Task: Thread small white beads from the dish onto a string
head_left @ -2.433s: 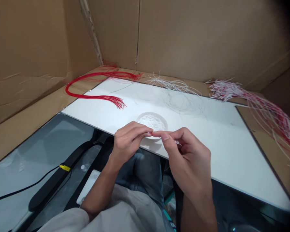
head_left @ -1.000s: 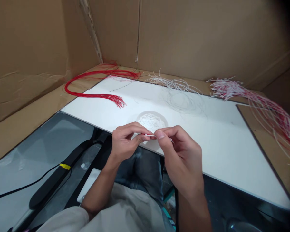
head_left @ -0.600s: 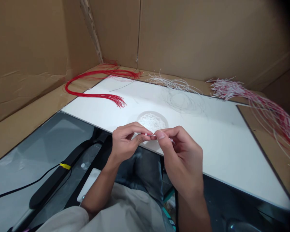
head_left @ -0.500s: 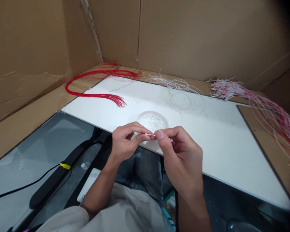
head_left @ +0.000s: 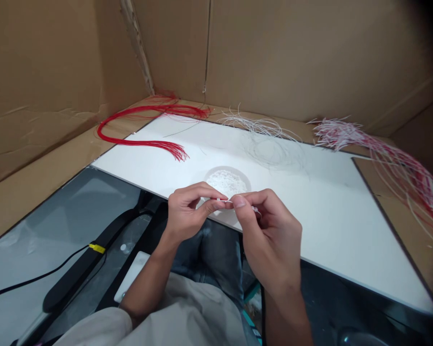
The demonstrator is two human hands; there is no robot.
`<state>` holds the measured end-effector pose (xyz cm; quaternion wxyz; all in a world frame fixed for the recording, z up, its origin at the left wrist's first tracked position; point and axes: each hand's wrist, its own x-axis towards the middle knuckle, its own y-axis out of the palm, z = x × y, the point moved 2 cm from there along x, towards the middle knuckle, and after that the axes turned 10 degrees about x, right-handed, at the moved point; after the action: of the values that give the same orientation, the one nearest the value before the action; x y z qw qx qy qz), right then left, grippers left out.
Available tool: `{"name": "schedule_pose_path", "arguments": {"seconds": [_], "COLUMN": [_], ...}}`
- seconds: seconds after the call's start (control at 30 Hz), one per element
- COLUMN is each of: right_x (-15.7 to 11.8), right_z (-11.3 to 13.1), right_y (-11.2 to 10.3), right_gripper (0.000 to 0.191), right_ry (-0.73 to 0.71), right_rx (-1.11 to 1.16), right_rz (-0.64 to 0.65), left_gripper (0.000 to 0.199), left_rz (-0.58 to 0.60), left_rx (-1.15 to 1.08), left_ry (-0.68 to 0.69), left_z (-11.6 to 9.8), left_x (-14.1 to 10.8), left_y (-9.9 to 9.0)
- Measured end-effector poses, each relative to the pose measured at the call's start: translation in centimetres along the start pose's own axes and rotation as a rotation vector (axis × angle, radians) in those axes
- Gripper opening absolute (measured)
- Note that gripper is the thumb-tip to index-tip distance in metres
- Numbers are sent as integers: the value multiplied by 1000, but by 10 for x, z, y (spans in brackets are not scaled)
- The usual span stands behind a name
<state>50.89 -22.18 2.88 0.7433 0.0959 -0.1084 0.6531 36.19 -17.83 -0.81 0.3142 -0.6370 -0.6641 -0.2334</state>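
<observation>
Head view: left hand (head_left: 186,207), right hand (head_left: 270,235) pinch wire (head_left: 223,199).

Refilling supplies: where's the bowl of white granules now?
The bowl sits on the white board, centre of the head view, just beyond the left hand and right hand, white wires behind it.
</observation>
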Motion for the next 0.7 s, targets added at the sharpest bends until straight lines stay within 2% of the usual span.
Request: {"name": "schedule_pose_path", "arguments": {"seconds": [0.37,0.7], "right_x": [-1,-1], "right_z": [2,3], "right_y": [1,0], "right_gripper": [21,20], "right_ry": [13,-43], "right_rx": [15,-15], "right_rz": [40,56], "left_gripper": [4,8], "left_rz": [-26,-11], "left_rx": [-20,-25], "left_ry": [-14,-2], "left_z": [-2,-1], "left_x": [1,-1], "left_y": [0,-2]}}
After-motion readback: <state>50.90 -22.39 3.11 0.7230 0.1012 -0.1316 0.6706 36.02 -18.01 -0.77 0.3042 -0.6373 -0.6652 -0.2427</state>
